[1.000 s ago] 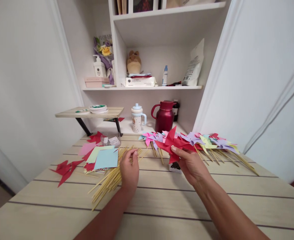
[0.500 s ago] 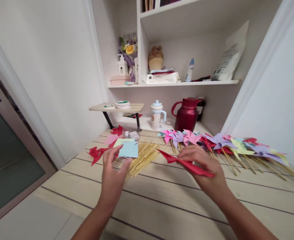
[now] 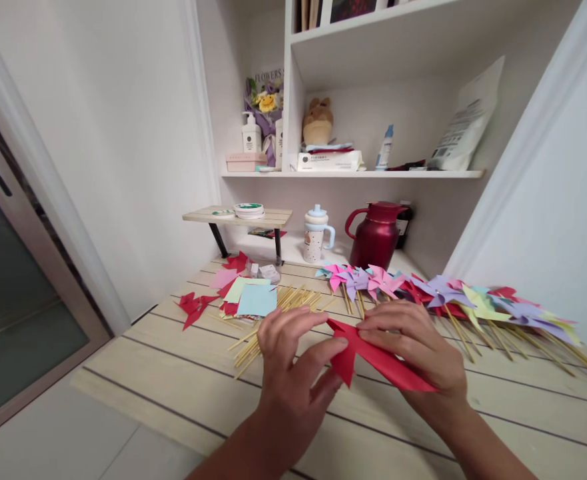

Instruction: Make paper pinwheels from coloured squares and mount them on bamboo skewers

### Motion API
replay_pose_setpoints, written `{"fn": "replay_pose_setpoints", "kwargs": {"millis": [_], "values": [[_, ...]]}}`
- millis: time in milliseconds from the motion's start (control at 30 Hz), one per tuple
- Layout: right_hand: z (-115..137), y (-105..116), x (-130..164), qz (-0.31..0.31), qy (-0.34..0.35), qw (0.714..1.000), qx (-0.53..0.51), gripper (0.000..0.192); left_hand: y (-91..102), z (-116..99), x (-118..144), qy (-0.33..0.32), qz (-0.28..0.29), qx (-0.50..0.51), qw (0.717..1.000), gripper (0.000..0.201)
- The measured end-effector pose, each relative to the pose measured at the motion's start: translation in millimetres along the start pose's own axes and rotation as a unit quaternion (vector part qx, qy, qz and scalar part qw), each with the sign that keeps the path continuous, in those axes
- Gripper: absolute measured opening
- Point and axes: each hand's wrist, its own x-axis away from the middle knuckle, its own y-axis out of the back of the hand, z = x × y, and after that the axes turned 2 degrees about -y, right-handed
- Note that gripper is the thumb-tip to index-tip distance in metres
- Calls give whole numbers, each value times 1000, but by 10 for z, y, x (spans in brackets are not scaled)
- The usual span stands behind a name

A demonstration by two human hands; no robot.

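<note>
Above the slatted table, a folded red paper pinwheel (image 3: 380, 363) is held between both hands. My right hand (image 3: 418, 343) is closed around its right side, fingers over the top. My left hand (image 3: 296, 363) pinches its left part, the thumb lying on the paper. One pointed flap hangs down between the hands. Behind my left hand, thin wooden sticks (image 3: 293, 300) lie in a loose bundle, partly hidden. Beside them is a stack of coloured paper squares, a light blue sheet (image 3: 256, 300) on top. Another red paper pinwheel (image 3: 193, 308) lies to the left.
Finished pinwheels on sticks (image 3: 440, 291) lie along the right of the table (image 3: 183, 387). Behind stand a dark red jug (image 3: 376, 237) and a tumbler with a blue handle (image 3: 314, 240). A small raised stand (image 3: 273, 218) is at the back left, below a shelf (image 3: 388, 174).
My left hand has moved right, from beside the paper squares onto the red pinwheel, and closed on it. The pinwheel has tilted to show more of its face. The view has shifted slightly.
</note>
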Motion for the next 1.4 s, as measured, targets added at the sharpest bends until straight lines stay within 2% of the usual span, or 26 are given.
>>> {"fn": "replay_pose_setpoints", "kwargs": {"millis": [233, 333, 500, 767, 1100, 1400], "values": [[86, 73, -80, -11, 16, 1000, -20, 24, -137, -51, -152, -1, -17, 26, 1000, 26], [85, 102, -90, -12, 11, 999, -30, 24, -151, -46, -184, 1, -10, 25, 1000, 22], [99, 105, -86, -19, -8, 999, -50, 24, -143, -58, -202, 2, -15, 20, 1000, 25], [121, 63, -80, -16, -58, 995, -82, 16, -137, -85, -171, -1, -10, 1, 1000, 22], [118, 5, -67, -11, -56, 994, -92, 21, -155, -98, -116, 19, -24, -8, 1000, 22], [122, -15, -72, -30, -82, 990, -113, 15, -197, -142, -40, 40, -25, -9, 999, 31]]}}
